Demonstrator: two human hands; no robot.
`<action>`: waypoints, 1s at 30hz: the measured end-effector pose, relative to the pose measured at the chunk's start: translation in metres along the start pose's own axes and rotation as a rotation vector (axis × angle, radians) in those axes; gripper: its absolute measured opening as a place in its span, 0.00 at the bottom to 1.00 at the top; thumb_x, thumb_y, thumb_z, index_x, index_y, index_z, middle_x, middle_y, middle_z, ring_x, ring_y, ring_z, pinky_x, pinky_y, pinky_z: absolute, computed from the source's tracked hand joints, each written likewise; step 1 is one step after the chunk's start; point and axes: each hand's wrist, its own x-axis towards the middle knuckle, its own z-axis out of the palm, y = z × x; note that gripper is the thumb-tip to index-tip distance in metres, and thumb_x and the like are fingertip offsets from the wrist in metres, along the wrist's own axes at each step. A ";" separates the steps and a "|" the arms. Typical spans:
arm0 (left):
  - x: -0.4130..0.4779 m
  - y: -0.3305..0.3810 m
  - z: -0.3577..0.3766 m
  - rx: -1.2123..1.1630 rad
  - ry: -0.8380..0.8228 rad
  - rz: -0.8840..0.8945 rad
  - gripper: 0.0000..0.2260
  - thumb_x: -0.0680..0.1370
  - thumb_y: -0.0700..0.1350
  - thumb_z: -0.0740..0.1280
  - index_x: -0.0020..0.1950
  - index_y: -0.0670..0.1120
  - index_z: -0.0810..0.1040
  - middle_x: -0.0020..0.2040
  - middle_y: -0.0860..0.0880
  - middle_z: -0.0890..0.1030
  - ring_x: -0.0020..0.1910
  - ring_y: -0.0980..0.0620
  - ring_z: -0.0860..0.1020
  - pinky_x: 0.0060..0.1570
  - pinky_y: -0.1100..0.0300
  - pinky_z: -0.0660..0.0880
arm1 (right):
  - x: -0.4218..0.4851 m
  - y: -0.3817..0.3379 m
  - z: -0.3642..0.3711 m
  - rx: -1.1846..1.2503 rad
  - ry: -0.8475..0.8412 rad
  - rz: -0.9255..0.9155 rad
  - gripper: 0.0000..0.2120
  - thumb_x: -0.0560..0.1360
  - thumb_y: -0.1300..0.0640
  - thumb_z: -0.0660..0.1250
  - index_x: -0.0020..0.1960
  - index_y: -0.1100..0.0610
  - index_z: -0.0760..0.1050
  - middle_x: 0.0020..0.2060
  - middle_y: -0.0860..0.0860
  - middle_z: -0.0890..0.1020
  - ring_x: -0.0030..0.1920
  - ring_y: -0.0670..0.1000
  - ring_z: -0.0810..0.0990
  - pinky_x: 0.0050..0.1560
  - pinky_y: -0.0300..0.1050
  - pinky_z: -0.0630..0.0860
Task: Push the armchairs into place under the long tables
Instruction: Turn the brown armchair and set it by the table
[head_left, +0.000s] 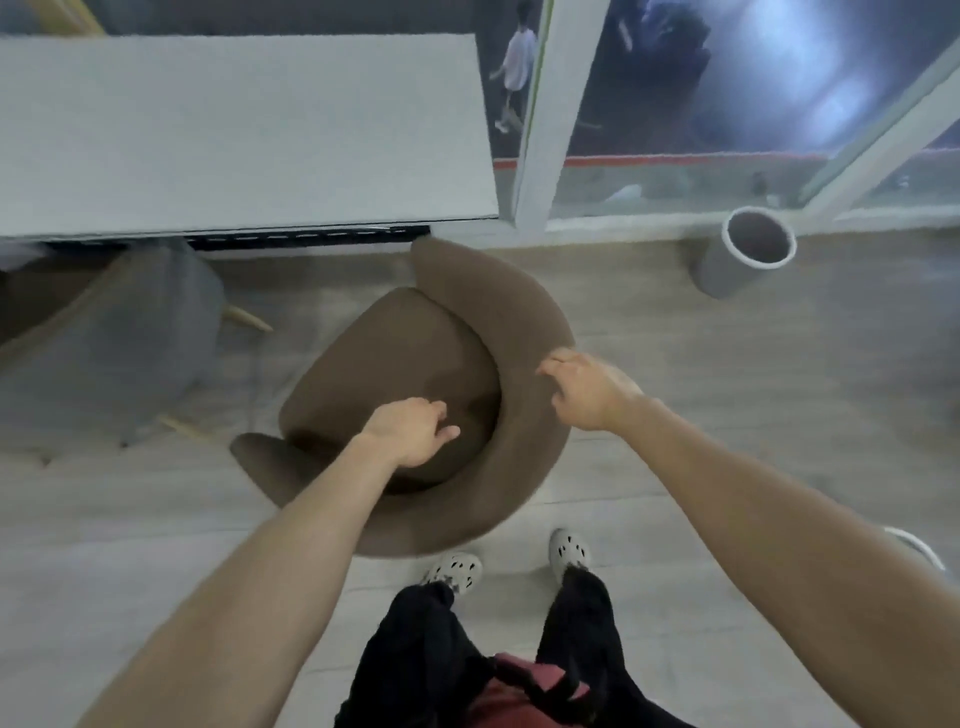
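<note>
Two bare hands at a brown armchair (395, 358). Stands on the floor just short of the long white table (234, 130), turned askew, one arm tip near the table edge, not tucked under. Left hand (410, 434) above the seat cushion, fingers loosely curled, holding nothing. Right hand (587, 389) at the backrest rim, fingers bent; grip or mere touch impossible to tell through blur. Grey chair (130, 332) partly under the table at left.

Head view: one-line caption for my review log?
The right hand grips the brown armchair by its backrest, left hand over the seat; chair angled, outside the long table.
</note>
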 end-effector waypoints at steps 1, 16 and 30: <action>-0.007 0.006 0.005 0.007 0.022 -0.052 0.27 0.85 0.69 0.52 0.69 0.51 0.77 0.62 0.46 0.82 0.61 0.43 0.81 0.60 0.43 0.79 | 0.012 0.008 -0.005 -0.051 -0.043 -0.064 0.27 0.78 0.60 0.66 0.77 0.56 0.74 0.73 0.56 0.74 0.75 0.60 0.71 0.75 0.58 0.71; -0.035 0.147 0.077 -0.126 0.056 -0.475 0.36 0.73 0.49 0.74 0.79 0.56 0.64 0.51 0.49 0.80 0.48 0.43 0.82 0.44 0.50 0.74 | 0.097 0.072 0.041 -0.514 0.053 -0.707 0.35 0.58 0.33 0.80 0.59 0.50 0.81 0.54 0.53 0.84 0.63 0.58 0.79 0.82 0.60 0.59; -0.144 0.096 0.144 -0.021 0.083 -0.316 0.37 0.73 0.44 0.72 0.81 0.62 0.66 0.68 0.54 0.81 0.66 0.46 0.80 0.69 0.47 0.75 | -0.024 0.002 0.130 -0.382 0.096 -0.568 0.35 0.60 0.30 0.76 0.57 0.53 0.81 0.49 0.54 0.82 0.56 0.60 0.79 0.71 0.57 0.72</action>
